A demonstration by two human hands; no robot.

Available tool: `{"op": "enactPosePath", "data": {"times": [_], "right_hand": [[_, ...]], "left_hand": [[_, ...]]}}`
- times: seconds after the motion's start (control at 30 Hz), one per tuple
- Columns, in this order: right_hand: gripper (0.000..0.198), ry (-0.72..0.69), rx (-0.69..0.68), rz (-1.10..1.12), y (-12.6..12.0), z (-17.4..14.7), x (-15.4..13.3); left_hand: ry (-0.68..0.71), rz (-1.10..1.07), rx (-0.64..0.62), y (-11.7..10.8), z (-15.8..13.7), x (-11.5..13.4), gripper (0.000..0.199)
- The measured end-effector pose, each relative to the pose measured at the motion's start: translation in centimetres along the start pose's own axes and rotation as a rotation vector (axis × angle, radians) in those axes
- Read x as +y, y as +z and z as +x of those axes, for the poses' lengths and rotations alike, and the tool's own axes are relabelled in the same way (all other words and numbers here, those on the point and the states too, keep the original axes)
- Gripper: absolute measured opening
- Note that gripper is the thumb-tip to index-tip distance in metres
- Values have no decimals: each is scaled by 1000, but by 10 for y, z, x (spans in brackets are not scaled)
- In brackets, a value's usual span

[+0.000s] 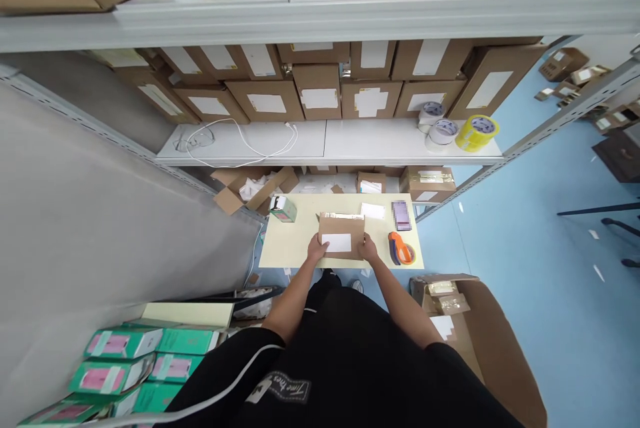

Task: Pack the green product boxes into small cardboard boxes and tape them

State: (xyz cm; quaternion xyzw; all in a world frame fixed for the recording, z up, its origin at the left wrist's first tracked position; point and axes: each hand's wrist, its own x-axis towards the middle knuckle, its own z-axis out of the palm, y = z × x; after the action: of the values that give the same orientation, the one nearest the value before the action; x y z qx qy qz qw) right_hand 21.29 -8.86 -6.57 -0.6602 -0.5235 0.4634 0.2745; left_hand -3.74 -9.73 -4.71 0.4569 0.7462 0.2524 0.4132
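Between my two hands is a brown cardboard box [345, 225] with a white label on its near part and clear tape along its far edge. My left hand [318, 248] grips its left side, the thumb resting by the label. On the opposite side my right hand [369, 248] is closed around the edge, its fingers partly hidden. A white card [373, 211] lies just behind the box on the pale yellow table [280, 255]. An orange tape dispenser [399, 248] rests to the right, below a blurred phone-like item [401, 215]. A small green box [283, 209] stands at the table's left.
A metal shelf [370, 138] behind the table holds labelled cartons, a white cable [240, 141] and several tape rolls [477, 133]. An open carton [480, 335] with packages stands on the floor at right. Green boxes [120, 361] are stacked at lower left, beside a grey wall.
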Motion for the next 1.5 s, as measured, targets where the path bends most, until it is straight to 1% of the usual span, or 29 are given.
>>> {"op": "enactPosePath", "data": {"times": [0.07, 0.1, 0.13, 0.2, 0.27, 0.3, 0.33, 0.37, 0.47, 0.5, 0.57, 0.63, 0.7, 0.77, 0.87, 0.9, 0.93, 0.97, 1.03, 1.07, 1.13, 1.2, 1.3, 1.4, 1.5], "right_hand": [[62, 11, -10, 75, -5, -2, 0], [65, 1, -5, 130, -8, -5, 1], [71, -16, 4, 181, -11, -7, 1], [89, -38, 16, 247, -17, -15, 4], [105, -31, -5, 269, -21, -23, 9], [110, -26, -23, 270, -22, -26, 10], [113, -21, -36, 265, -23, -29, 11], [113, -19, -43, 254, -23, -32, 12], [104, -56, -11, 195, -23, -33, 5], [99, -86, 5, 172, -22, -32, 0], [88, -174, 27, 133, -21, -30, -13], [72, -284, 24, 102, -18, -27, -27], [58, -371, -8, 64, -13, -24, -38], [50, -410, -44, -1, -7, -23, -44], [41, -416, -60, -141, 2, -26, -43], [37, -413, -55, -185, 4, -28, -42], [33, -409, -46, -221, 6, -30, -40], [28, -404, -32, -249, 7, -33, -39], [23, -389, 8, -274, 6, -40, -35], [24, -379, 30, -274, 4, -43, -32], [30, -351, 78, -254, -2, -49, -24], [37, -311, 132, -218, -9, -53, -13], [48, -256, 177, -153, -16, -54, 7], [62, -243, 133, -125, -14, -53, 21], [70, -218, 98, -153, -6, -56, 28]], "left_hand": [[42, -102, 32, -10, -1, -3, 68], [81, -166, 42, -16, -3, -4, 74], [120, -214, 46, -22, -5, -6, 81], [164, -238, 19, -35, -12, -7, 97], [199, -207, -13, -45, -21, -6, 112], [228, -173, -20, -49, -25, -3, 114], [267, -125, -16, -52, -29, 0, 111], [310, -64, -2, -55, -32, 5, 101], [421, 147, 93, -59, -31, 22, 56], [452, 206, 124, -60, -27, 28, 48], [507, 303, 140, -60, -15, 41, 46], [531, 399, 75, -60, 0, 52, 47], [488, 500, -36, -61, 14, 60, 54], [393, 592, -130, -62, 24, 62, 69], [234, 732, -246, -63, 27, 55, 96], [195, 769, -286, -62, 26, 50, 102], [167, 793, -320, -61, 24, 43, 104], [153, 796, -340, -59, 22, 37, 100], [194, 752, -298, -55, 17, 25, 75], [211, 724, -269, -53, 15, 21, 65], [249, 677, -211, -49, 11, 17, 55], [262, 657, -166, -45, 7, 21, 51], [224, 666, -119, -36, -1, 30, 50], [170, 702, -114, -24, -18, 31, 48], [163, 691, -78, -11, -42, 16, 37]]}}
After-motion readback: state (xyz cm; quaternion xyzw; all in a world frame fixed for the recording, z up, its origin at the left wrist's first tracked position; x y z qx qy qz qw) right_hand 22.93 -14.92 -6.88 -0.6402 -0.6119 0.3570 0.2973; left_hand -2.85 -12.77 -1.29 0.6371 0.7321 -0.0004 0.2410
